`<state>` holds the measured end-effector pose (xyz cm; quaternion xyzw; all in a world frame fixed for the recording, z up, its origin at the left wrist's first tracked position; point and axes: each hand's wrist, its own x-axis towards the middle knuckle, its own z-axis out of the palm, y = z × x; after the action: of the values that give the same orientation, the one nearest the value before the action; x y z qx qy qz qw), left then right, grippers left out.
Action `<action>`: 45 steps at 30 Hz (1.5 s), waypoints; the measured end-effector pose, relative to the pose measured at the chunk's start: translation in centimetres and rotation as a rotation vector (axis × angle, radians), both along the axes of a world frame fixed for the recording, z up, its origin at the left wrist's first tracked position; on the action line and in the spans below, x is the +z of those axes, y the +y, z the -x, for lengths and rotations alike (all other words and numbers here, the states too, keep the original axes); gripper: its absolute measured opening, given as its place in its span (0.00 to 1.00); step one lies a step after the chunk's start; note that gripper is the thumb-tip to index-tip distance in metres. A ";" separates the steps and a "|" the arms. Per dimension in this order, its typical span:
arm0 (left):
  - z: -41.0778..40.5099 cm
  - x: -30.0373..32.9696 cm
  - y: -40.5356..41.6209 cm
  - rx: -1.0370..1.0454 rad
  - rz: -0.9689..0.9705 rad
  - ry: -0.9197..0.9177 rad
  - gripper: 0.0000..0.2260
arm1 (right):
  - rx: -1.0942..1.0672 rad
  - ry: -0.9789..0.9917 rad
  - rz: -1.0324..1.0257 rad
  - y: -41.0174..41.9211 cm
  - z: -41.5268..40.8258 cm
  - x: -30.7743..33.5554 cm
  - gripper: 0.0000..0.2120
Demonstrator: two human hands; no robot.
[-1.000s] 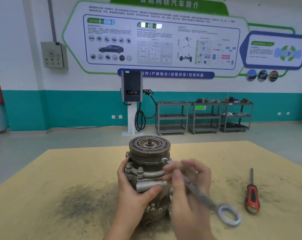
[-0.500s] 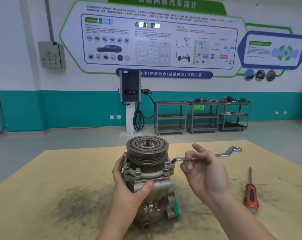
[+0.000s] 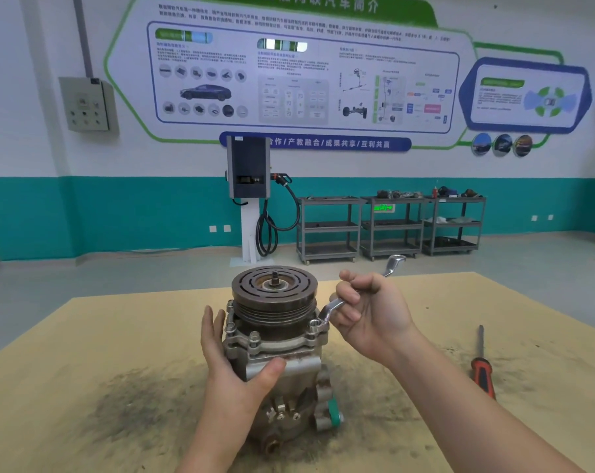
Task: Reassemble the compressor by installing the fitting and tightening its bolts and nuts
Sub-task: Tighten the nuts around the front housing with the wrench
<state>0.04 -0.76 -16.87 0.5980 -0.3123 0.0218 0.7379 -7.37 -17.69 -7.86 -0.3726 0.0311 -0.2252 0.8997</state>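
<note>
A grey metal compressor [image 3: 279, 339] with a dark grooved pulley on top stands upright on the yellow table [image 3: 84, 370]. My left hand [image 3: 231, 363] holds its left side, with the thumb across the front of the body. My right hand [image 3: 367, 312] grips the shaft of a silver ring wrench [image 3: 333, 307]. The wrench's near ring sits over a bolt at the compressor's right flange [image 3: 314, 324], and its far end points up and away. A green-capped fitting [image 3: 333, 409] shows low on the right side of the compressor.
A red-handled screwdriver [image 3: 482, 370] lies on the table to the right. Dark grime stains the tabletop around the compressor. Behind the table are open floor, a charging post [image 3: 250, 196] and grey shelving carts [image 3: 391, 227] along the wall.
My right hand swung the wrench from pointing toward me, out to the right, then toward the far side. Its ring stays at the right flange bolt. My left hand stays on the compressor.
</note>
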 end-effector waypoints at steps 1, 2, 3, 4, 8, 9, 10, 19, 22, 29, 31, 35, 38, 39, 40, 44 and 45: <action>0.0 0.0 0.1 -0.023 0.036 0.032 0.43 | 0.006 -0.009 -0.001 0.0 -0.1 0.0 0.05; -0.3 0.1 0.3 -0.052 0.067 0.068 0.45 | 0.003 -0.016 -0.002 0.0 -0.1 -0.2 0.04; -0.8 0.2 0.7 -0.076 0.085 0.099 0.48 | -0.001 -0.020 -0.004 -0.1 -0.2 -0.4 0.04; -1.4 0.4 0.9 -0.096 0.076 0.106 0.52 | -0.003 -0.022 -0.003 -0.1 -0.3 -0.6 0.04; -3.8 1.8 1.8 -0.155 -0.137 0.000 0.45 | 0.018 0.007 0.052 -0.5 -0.4 -0.7 0.05; -4.0 2.1 1.9 -0.158 -0.179 -0.018 0.45 | 0.020 0.021 0.061 -0.6 -0.3 -0.7 0.05; -4.1 2.3 2.0 -0.154 -0.216 -0.032 0.47 | 0.013 0.032 0.059 -0.6 -0.2 -0.8 0.05; -3.3 1.7 1.4 -0.078 -0.218 -0.036 0.51 | -0.456 -0.220 -0.019 3.6 2.3 -4.2 0.08; -2.3 1.7 1.0 0.035 -0.199 -0.023 0.47 | -0.625 -0.303 0.135 5.5 3.3 -5.2 0.09; -0.6 0.6 0.1 0.178 -0.139 0.029 0.54 | -0.891 -0.273 1.081 9.8 2.6 -7.6 0.09; -0.4 0.6 0.4 0.151 -0.129 0.023 0.54 | -0.847 -0.239 1.110 10.0 2.9 -7.1 0.10; 0.3 0.9 0.6 0.061 -0.091 0.035 0.57 | -0.762 -0.216 0.682 7.4 4.2 -3.4 0.03; 0.7 1.1 0.6 0.016 -0.056 0.055 0.57 | -0.676 -0.119 0.382 4.4 4.3 -1.2 0.03; 0.7 1.1 0.6 0.015 -0.054 0.058 0.57 | -0.629 -0.101 0.311 3.6 4.0 -0.8 0.05; 0.7 1.2 0.5 0.019 -0.054 0.058 0.57 | -0.575 -0.091 0.253 3.0 3.6 -0.6 0.06; 0.4 1.2 0.3 0.025 -0.055 0.060 0.57 | -0.389 -0.046 0.186 1.1 1.9 -1.0 0.07; 0.4 1.1 0.3 0.022 -0.060 0.059 0.57 | -0.336 -0.042 0.169 0.7 1.7 -1.1 0.07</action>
<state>-0.32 -0.42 -15.76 0.6234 -0.2843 0.0030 0.7283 -9.03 -17.03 -8.92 -0.4316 0.0549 -0.3817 0.8155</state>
